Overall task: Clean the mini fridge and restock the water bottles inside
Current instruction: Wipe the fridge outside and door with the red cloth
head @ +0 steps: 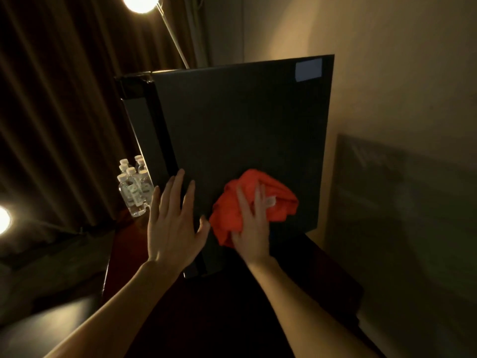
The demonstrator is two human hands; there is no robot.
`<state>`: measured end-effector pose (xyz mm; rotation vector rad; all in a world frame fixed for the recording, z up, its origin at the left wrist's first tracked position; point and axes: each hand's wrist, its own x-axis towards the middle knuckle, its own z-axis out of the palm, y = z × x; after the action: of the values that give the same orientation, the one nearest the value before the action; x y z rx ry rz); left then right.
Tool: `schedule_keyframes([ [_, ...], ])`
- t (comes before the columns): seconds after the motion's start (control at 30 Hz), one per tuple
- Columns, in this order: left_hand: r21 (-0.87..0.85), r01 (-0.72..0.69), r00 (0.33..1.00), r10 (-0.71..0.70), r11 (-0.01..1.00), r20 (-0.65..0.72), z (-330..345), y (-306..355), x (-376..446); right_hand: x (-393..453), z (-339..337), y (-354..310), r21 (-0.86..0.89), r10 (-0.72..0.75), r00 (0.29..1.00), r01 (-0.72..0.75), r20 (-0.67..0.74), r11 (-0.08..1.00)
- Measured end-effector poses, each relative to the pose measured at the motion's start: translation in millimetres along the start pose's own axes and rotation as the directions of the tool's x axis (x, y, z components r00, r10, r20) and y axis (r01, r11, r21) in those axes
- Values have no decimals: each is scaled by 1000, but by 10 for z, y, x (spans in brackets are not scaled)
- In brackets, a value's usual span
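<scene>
A black mini fridge [240, 140] is seen, a pale blue sticker [308, 69] at one o'clock, an orange-red cloth [260, 200] at six, clear white-capped water bottles [134, 187] at nine.

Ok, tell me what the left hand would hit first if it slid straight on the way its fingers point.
Nothing close: the left hand lies flat on the black mini fridge's top near the left edge, fingers pointing towards its far edge. That strip looks free; past it come the brown curtain and lamp pole, depth unclear.

Water bottles [134, 188] stand left of the mini fridge [240, 140].
</scene>
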<state>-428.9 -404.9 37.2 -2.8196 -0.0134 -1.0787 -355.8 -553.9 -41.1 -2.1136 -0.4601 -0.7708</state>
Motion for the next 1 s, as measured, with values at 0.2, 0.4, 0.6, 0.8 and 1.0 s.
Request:
schedule_keyframes([
  [0.2, 44, -45, 999, 44, 998, 15, 52, -99, -14, -526, 154, 398, -107, 134, 956, -110, 262, 988],
  [0.4, 61, -79, 997, 80, 995, -11, 65, -166, 18, 435, -383, 796, 272, 522, 795, -452, -310, 850],
  [0.6, 58, -93, 993, 96, 994, -65, 55, -87, 254, 1331, -946, 660, 399, 479, 732, -302, -484, 866],
  [0.8, 33, -66, 993, 69, 997, -93, -53, -22, 416, 1053, -660, 341, 296, 420, 814, -319, -400, 900],
  [1.0, 16, -44, 993, 45, 999, -107, -282, 18, 578, 1623, -1067, -255, 419, 406, 827, -234, -388, 877],
])
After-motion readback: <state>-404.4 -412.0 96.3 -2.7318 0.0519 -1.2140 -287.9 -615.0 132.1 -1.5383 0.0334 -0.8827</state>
